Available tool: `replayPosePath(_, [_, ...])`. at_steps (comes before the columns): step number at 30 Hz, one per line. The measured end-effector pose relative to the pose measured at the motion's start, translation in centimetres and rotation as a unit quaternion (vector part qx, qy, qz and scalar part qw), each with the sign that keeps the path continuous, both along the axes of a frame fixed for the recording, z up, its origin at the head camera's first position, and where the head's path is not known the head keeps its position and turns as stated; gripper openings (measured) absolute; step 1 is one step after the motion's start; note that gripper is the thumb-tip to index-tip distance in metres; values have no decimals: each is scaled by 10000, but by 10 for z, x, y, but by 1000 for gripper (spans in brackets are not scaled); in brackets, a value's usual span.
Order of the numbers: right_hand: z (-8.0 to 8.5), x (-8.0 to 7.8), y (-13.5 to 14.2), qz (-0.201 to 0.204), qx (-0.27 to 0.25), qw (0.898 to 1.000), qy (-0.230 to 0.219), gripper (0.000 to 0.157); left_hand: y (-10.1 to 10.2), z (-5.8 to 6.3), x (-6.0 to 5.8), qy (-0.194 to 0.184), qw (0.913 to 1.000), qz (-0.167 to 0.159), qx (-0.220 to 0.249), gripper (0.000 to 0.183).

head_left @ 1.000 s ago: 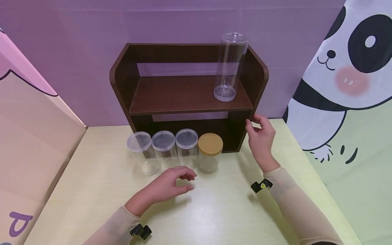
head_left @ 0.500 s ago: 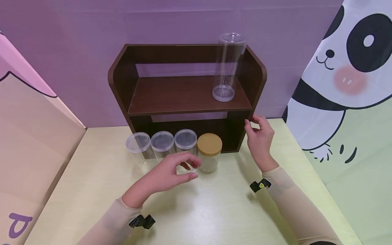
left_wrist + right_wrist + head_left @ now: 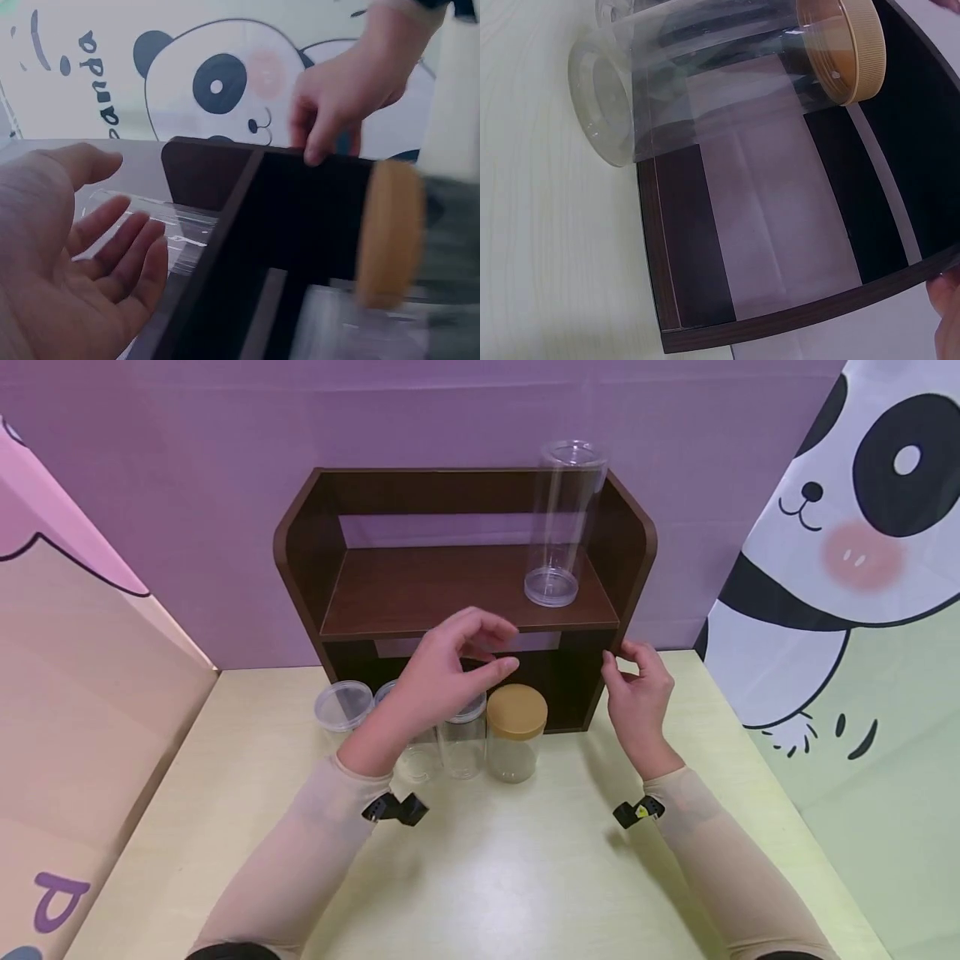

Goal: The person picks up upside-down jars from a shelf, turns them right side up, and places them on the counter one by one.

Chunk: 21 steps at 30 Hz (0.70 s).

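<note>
My right hand (image 3: 637, 706) grips the right side panel of a dark brown two-tier shelf (image 3: 420, 589); in the left wrist view, its thumb and fingers straddle the panel's edge. With fingers loosely bent and nothing in it, my left hand (image 3: 448, 664) hovers before the upper board. A tall clear canister (image 3: 558, 527) stands upright at that board's right end. On the table, in front of the shelf, is a row of clear jars: one with a gold lid (image 3: 516, 712), beside several with clear lids (image 3: 343, 704). My left hand and wrist partly hide the middle jars.
The pale wooden table (image 3: 510, 877) extends in front of the jars. Behind the shelf hangs a purple backdrop (image 3: 420, 418), with a panda-printed panel (image 3: 877, 635) on the right. Each wrist wears a small black camera.
My left hand has risen forward from low in front of the jars to the height of the upper board, drifting slightly right. My right hand has stayed on the shelf's side.
</note>
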State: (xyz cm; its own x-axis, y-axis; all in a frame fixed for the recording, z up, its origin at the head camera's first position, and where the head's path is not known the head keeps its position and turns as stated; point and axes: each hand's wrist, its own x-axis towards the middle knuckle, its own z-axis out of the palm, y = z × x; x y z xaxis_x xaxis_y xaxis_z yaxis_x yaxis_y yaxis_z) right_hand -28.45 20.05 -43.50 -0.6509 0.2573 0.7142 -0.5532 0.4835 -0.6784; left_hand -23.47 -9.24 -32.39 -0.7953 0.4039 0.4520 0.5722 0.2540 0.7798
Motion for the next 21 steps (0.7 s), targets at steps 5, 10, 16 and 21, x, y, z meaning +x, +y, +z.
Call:
replayPosePath(5, [-1, 0, 0, 11, 17, 10000, -7, 15, 18, 22, -31, -38, 9983, 480, 332, 51])
replayPosePath(10, [-2, -1, 0, 15, -24, 10000, 13, 15, 32, 32, -61, -304, 9944, 886, 497, 74])
replayPosePath(16, [-4, -3, -2, -28, -17, 9999, 100, 16, 43, 36, -88, -313, 9958, 852, 90, 100])
replayPosePath(21, [7, 7, -9, -24, 2, 9998, 173, 14, 52, 38, -101, -209, 9976, 627, -191, 116])
